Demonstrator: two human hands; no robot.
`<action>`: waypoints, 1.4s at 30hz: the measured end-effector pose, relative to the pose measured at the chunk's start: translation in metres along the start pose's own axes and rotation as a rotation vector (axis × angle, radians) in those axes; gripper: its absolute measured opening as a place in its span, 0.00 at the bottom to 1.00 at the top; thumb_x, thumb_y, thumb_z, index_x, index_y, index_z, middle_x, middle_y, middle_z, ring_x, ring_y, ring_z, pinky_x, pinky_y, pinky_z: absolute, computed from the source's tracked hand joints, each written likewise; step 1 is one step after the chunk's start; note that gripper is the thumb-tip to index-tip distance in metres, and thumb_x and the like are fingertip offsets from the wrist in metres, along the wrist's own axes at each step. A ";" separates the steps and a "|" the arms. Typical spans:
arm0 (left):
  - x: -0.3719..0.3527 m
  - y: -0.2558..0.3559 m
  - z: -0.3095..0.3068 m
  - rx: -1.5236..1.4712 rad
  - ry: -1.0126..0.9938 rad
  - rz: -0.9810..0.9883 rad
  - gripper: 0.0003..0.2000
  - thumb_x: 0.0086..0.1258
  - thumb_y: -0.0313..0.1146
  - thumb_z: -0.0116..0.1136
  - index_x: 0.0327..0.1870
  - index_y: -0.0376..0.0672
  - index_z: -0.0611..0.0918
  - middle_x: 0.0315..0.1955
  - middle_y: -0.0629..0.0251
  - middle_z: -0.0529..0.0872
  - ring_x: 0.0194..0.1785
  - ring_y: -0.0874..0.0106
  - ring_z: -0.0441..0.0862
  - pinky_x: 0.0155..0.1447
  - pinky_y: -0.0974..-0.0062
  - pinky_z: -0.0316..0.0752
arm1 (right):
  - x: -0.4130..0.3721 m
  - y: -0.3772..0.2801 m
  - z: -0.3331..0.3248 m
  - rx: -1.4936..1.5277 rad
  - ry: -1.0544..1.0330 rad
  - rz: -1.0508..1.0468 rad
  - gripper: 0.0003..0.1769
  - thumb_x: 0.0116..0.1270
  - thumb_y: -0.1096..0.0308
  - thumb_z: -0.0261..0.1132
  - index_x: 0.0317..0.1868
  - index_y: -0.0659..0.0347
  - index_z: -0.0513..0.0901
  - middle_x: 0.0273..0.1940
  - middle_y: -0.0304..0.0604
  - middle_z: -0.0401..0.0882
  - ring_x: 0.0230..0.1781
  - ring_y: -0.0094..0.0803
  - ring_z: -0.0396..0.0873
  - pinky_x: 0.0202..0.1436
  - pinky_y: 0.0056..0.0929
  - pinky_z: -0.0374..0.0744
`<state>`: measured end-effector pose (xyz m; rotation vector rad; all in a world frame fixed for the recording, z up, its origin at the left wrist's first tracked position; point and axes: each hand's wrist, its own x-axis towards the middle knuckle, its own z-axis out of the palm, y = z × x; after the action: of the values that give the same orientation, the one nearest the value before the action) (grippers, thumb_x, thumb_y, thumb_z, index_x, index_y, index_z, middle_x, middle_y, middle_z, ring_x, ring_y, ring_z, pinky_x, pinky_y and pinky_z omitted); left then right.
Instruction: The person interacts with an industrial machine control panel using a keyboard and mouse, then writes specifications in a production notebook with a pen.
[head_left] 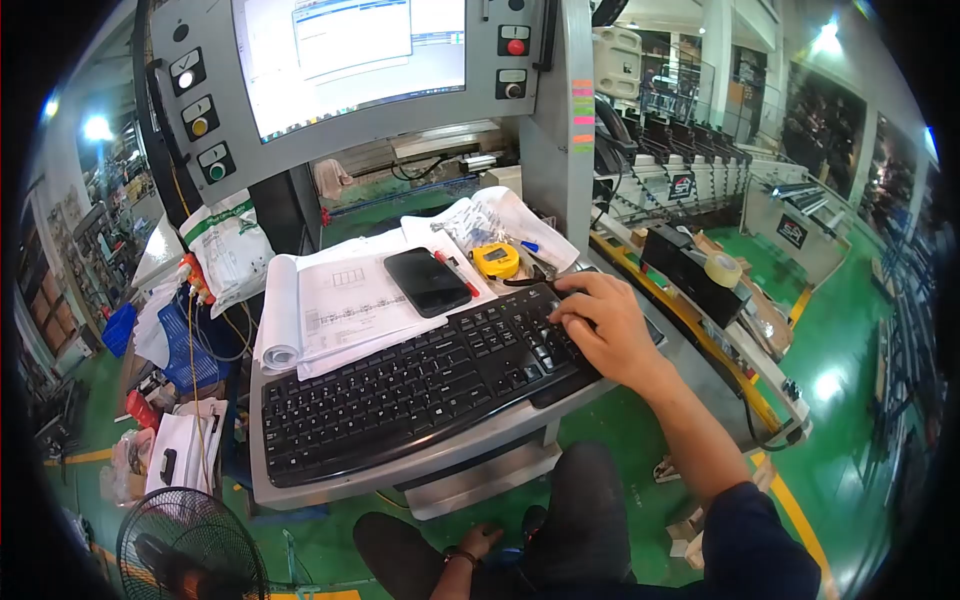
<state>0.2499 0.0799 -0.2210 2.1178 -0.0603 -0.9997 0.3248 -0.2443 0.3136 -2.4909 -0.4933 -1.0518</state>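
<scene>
My right hand [610, 325] rests over the number pad at the right end of a black keyboard [400, 390]. Its fingers are bent and apart, touching the keys and holding nothing. Low in the view, my left hand [481, 540] is down between my legs, with a dark band at the wrist; its fingers are too small and dim to make out. Behind the keyboard, a black phone [430, 282] lies on printed drawings [340, 310] with a rolled left edge. A red pen [457, 275] and a yellow tape measure [496, 261] lie close to the phone.
A lit screen [350, 60] in a grey panel with buttons stands above the keyboard shelf. At left are a white bag [228, 250], a blue basket [190, 345] and a fan [190, 545]. A machine rail with a tape roll [722, 268] runs along the right.
</scene>
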 end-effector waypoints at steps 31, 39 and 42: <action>0.045 -0.030 0.041 -0.424 0.086 -0.134 0.24 0.84 0.35 0.65 0.78 0.47 0.78 0.62 0.56 0.86 0.57 0.58 0.85 0.59 0.53 0.86 | -0.009 0.037 -0.010 0.135 -0.007 0.416 0.26 0.66 0.67 0.69 0.64 0.61 0.83 0.67 0.52 0.80 0.67 0.55 0.82 0.69 0.44 0.80; 0.042 -0.033 0.032 -0.540 -0.072 0.153 0.25 0.80 0.40 0.71 0.74 0.45 0.81 0.59 0.60 0.89 0.48 0.63 0.86 0.50 0.60 0.86 | -0.011 0.043 -0.007 0.113 0.000 0.392 0.25 0.66 0.68 0.68 0.64 0.61 0.83 0.67 0.52 0.79 0.67 0.55 0.82 0.70 0.44 0.79; 0.043 -0.027 0.033 -0.342 0.005 0.076 0.27 0.79 0.45 0.73 0.74 0.44 0.81 0.59 0.58 0.89 0.49 0.61 0.87 0.50 0.59 0.86 | -0.012 0.044 -0.006 0.114 -0.004 0.396 0.25 0.66 0.68 0.67 0.64 0.62 0.83 0.67 0.52 0.79 0.67 0.55 0.81 0.71 0.44 0.79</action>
<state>0.2501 0.0630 -0.2791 1.7924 0.0308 -0.8901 0.3335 -0.2869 0.2994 -2.3569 -0.0511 -0.8356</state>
